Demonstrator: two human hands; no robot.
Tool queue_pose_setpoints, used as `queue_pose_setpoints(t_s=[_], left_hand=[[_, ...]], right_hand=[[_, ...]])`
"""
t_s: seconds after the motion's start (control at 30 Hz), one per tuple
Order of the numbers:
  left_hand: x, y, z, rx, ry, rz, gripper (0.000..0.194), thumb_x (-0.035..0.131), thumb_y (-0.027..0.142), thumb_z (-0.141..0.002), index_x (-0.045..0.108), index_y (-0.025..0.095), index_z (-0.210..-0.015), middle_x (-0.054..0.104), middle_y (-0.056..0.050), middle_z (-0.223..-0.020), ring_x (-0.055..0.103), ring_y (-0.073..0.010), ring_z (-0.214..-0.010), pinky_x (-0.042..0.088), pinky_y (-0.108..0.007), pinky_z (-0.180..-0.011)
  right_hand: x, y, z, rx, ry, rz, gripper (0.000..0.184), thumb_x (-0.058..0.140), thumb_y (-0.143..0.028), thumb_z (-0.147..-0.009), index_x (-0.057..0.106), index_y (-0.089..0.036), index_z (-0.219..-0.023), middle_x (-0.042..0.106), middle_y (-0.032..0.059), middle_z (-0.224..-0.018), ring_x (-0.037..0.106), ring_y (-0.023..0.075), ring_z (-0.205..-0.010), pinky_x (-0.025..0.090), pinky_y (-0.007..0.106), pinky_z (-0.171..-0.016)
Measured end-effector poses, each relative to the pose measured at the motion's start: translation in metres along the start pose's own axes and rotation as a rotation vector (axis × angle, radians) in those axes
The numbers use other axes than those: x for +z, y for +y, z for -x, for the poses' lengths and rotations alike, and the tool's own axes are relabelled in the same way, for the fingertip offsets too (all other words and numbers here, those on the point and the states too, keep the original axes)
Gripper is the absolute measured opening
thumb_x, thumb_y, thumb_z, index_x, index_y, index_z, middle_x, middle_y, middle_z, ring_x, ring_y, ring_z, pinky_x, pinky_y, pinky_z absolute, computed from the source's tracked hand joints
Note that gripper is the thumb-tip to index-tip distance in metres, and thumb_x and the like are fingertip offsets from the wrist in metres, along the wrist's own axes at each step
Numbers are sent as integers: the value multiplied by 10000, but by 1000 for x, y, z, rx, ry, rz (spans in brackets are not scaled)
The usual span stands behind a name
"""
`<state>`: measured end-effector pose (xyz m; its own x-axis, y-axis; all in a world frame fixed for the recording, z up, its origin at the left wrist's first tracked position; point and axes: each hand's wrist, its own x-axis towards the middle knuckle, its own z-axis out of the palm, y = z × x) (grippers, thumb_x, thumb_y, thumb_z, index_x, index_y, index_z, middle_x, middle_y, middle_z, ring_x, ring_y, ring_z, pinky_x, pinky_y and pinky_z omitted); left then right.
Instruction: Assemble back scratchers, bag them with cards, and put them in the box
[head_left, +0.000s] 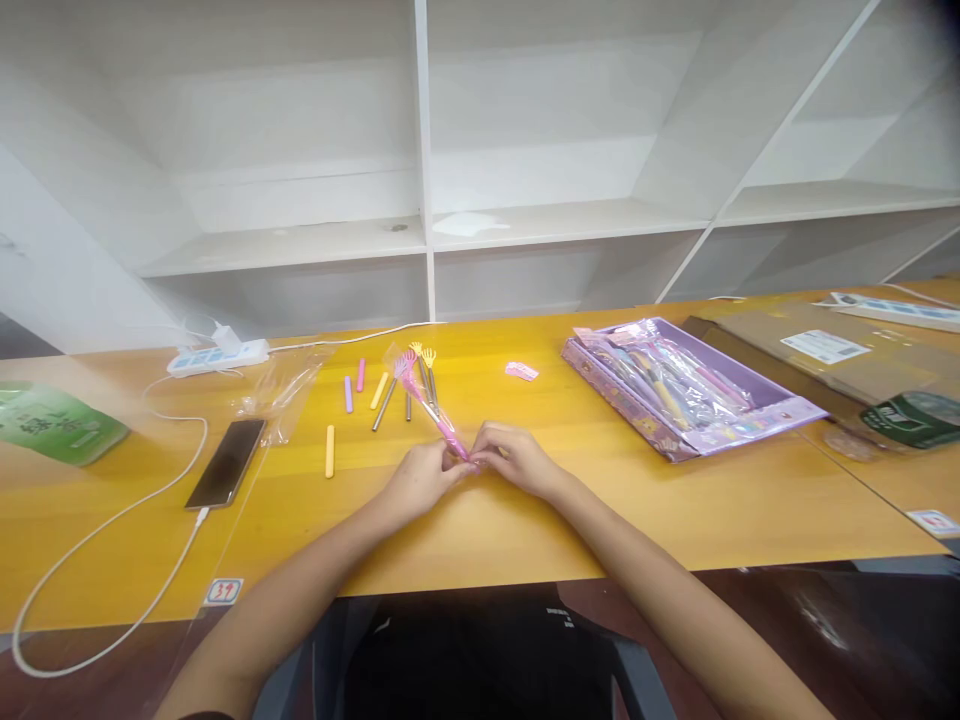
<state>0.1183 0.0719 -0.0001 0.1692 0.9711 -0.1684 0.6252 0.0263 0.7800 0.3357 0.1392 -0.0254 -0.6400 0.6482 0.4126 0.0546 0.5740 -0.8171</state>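
Note:
A pink back scratcher (431, 410) with a claw head and a clear sleeve lies slanted on the yellow table (660, 520). My left hand (424, 478) and my right hand (510, 458) meet at its near handle end, both pinched shut on it. Beyond it lie two more scratchers (424, 372) with yellow claw heads and metal shafts. Loose handle caps lie to the left: a yellow one (329, 451), a purple one (348, 393), a pink one (361, 375) and another yellow one (379, 390).
A purple box (757, 395) of wrapped scratchers sits at right, cardboard (795, 345) behind it. A phone (226, 462) on a white cable, a power strip (217, 356), empty clear bags (289, 390) and a green packet (56, 425) lie at left. A small pink tag (521, 371) lies mid-table. White shelves stand behind.

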Motion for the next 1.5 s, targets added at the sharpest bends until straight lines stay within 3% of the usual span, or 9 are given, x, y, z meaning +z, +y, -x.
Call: queue_pose_setpoints(t_s=[0.2, 0.43, 0.67, 0.83, 0.9, 0.97, 1.1, 1.17, 1.5], left_hand=[[18, -15, -17, 29, 19, 519, 410, 896, 437, -774, 717, 140, -992, 761, -64, -852, 705, -186, -759, 537, -299, -717], [-6, -8, -17, 52, -122, 523, 378, 894, 402, -766, 690, 119, -912, 705, -35, -779, 654, -146, -694, 497, -278, -676], [-18, -5, -14, 37, -302, 441, 448, 868, 523, -795, 703, 125, -918, 724, -63, -807, 640, -148, -677, 501, -281, -653], [-27, 3, -5, 41, -595, 300, 439, 860, 515, -825, 767, 157, -1061, 747, -58, -883, 676, -166, -758, 521, -278, -696], [-28, 5, -2, 23, -682, 224, 417, 839, 524, -850, 764, 178, -1070, 746, -49, -886, 692, -172, -766, 538, -284, -708], [-27, 4, -4, 33, -592, 251, 414, 764, 562, -916, 730, 182, -1076, 738, -51, -892, 702, -174, -765, 560, -298, -718], [-28, -7, -18, 199, 83, 418, 352, 697, 511, -984, 622, 198, -1127, 719, -78, -1053, 718, -176, -894, 592, -333, -844], [-32, -14, -26, 284, 252, 459, 354, 725, 447, -976, 606, 218, -1218, 701, -90, -1174, 716, -182, -985, 590, -353, -931], [-42, -15, -32, 295, 246, 468, 398, 795, 391, -912, 737, 202, -1258, 683, -135, -1400, 696, -201, -1059, 575, -334, -942]], right_hand=[[-9, 7, 1, 129, 57, -129, 356, 752, -569, -941, 735, -238, -810, 693, 60, -832, 638, 215, -756, 535, 367, -739], [-10, 10, 1, 432, -89, -459, 376, 874, -524, -796, 746, -188, -908, 758, 37, -821, 680, 185, -743, 553, 326, -748], [-2, 11, 5, 475, -198, -529, 481, 920, -559, -753, 609, -192, -752, 701, 4, -755, 624, 143, -676, 499, 266, -644], [-2, 6, 3, 448, -225, -682, 551, 843, -619, -843, 642, -189, -1124, 691, 9, -882, 597, 124, -656, 459, 242, -564], [0, 5, 2, 450, -189, -666, 521, 779, -636, -900, 643, -176, -1103, 658, -7, -805, 529, 99, -571, 386, 230, -498], [2, 5, 1, 461, -200, -610, 487, 774, -633, -903, 643, -170, -978, 621, -24, -719, 492, 91, -535, 376, 236, -495], [6, 2, 0, 477, -274, -568, 486, 797, -628, -880, 638, -174, -949, 647, -15, -743, 518, 100, -555, 425, 250, -533], [7, 0, 1, 471, -305, -577, 484, 802, -622, -877, 638, -173, -951, 643, -17, -737, 516, 100, -554, 427, 251, -541], [9, -6, 5, 469, -383, -567, 480, 812, -604, -870, 677, -170, -1023, 653, 1, -833, 559, 135, -679, 455, 268, -627]])
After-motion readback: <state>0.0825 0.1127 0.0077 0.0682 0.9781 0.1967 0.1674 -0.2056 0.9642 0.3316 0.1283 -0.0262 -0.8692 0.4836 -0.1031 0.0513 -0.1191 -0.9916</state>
